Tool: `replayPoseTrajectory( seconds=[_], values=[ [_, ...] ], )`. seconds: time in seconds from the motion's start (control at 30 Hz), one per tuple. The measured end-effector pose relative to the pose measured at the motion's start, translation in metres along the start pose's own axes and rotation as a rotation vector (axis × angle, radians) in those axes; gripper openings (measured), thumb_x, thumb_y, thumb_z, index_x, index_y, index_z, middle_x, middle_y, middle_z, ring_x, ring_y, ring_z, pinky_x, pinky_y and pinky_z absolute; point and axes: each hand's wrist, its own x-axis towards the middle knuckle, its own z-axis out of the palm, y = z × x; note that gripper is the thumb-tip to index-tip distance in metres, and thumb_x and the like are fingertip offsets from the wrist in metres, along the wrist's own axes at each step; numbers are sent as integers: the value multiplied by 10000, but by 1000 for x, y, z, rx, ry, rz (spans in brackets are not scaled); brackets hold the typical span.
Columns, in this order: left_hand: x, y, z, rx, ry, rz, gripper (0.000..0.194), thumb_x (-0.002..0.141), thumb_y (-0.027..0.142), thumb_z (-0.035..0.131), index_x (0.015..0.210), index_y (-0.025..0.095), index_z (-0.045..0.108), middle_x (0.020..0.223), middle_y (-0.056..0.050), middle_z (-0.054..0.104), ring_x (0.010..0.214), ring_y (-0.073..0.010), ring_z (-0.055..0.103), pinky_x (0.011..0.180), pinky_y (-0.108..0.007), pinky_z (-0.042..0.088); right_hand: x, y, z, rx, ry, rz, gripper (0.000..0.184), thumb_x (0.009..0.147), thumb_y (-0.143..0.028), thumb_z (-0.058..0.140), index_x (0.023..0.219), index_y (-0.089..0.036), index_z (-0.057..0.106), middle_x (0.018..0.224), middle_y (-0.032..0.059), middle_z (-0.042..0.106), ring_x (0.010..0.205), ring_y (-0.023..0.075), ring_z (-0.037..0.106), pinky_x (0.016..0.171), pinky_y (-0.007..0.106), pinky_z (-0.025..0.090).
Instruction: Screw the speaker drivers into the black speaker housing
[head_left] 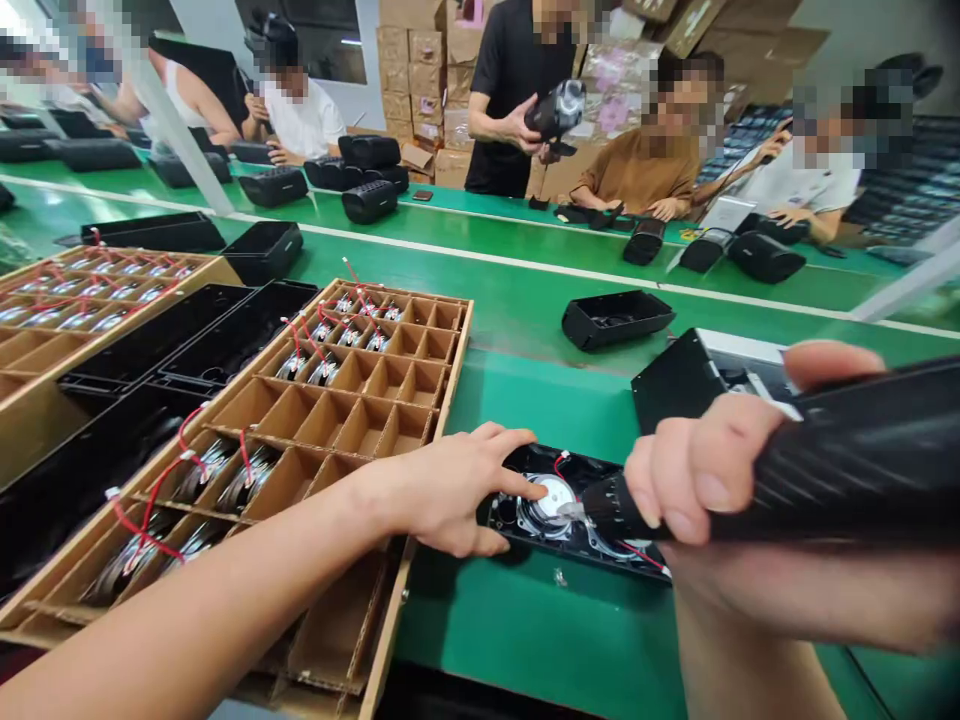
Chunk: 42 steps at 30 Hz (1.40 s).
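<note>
My right hand is wrapped round a black electric screwdriver, which points left. Its tip reaches the edge of a round speaker driver with a pale back. That driver sits in a black speaker housing lying on the green surface. My left hand has its fingers spread at the housing's left end, a fingertip touching the driver and the thumb by the near edge. A second driver, partly hidden by the screwdriver, lies to the right. Small shiny pieces, perhaps screws, rest in front of the housing.
A divided cardboard tray holding several wired drivers stands at left. Behind the housing are a black box and another open housing. Across the green belt sit several people; one stands holding a black speaker.
</note>
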Motion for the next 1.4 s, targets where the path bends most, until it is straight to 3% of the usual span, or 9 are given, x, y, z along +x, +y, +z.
replayPoseTrajectory(
  seconds=[0.1, 0.4, 0.7, 1.4],
  values=[
    [0, 0, 0, -4, -12, 3, 667, 830, 347, 831, 1462, 285, 626, 1668, -159, 325, 1469, -401, 423, 1195, -544, 425, -3, 17, 16, 23, -180, -8, 637, 871, -845, 546, 1210, -338, 731, 575, -42, 573, 352, 134, 474, 347, 271, 426],
    [0, -5, 3, 2, -24, -4, 619, 819, 367, 842, 1407, 296, 664, 1658, -127, 329, 1449, -387, 426, 1181, -523, 437, -9, 49, 17, 9, -190, 32, 748, 862, -880, 499, 1222, -260, 712, 604, -22, 612, 373, 143, 512, 383, 271, 430],
    [2, -2, 3, 11, -26, -8, 616, 830, 399, 833, 1410, 292, 657, 1655, -120, 323, 1448, -365, 420, 1166, -495, 450, -8, 47, 17, 2, -139, 56, 696, 873, -845, 524, 1164, -245, 723, 570, -20, 597, 372, 140, 497, 387, 263, 431],
    [2, -2, 3, -23, 6, 12, 587, 808, 375, 852, 1366, 285, 695, 1630, -134, 360, 1409, -389, 454, 1131, -527, 489, -10, 51, 14, 11, -179, 90, 760, 871, -878, 467, 1215, -246, 715, 592, -8, 613, 395, 157, 520, 407, 286, 438]
  ],
)
